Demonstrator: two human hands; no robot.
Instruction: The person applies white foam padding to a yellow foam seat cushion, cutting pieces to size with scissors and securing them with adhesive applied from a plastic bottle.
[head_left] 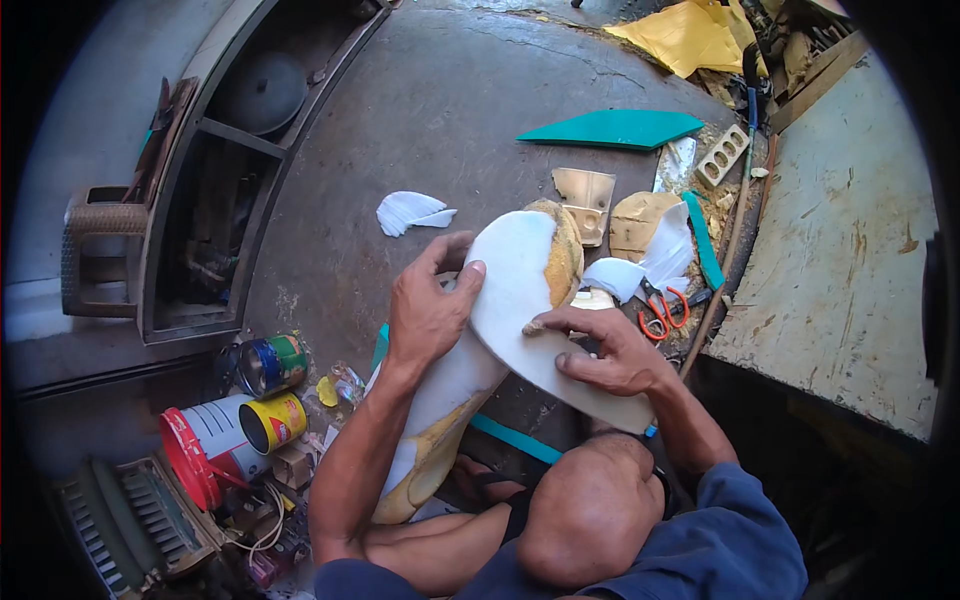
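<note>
My left hand (425, 315) grips the left edge of a flat white piece (505, 275), thumb on top. My right hand (610, 355) has its thumb and curled fingers on the same piece, farther right, beside a small brown bit at its fingertips. The piece's rounded upper part lies over a tan padded edge (560, 250). Beneath it, a long shaped white-and-tan foam form (440, 420) slants down between my arms to my bare legs. Orange-handled scissors (660, 315) lie right of the piece, by white offcuts (665, 250) and tan scraps (640, 220).
Teal foam pieces (610, 128), a cream perforated block (722, 155) and yellow sheeting (680, 40) lie farther back. Cans (275, 420) and a white bucket with red rim (200, 455) stand lower left. A metal shelf frame (245, 140) borders the left, a pale board (820, 260) the right.
</note>
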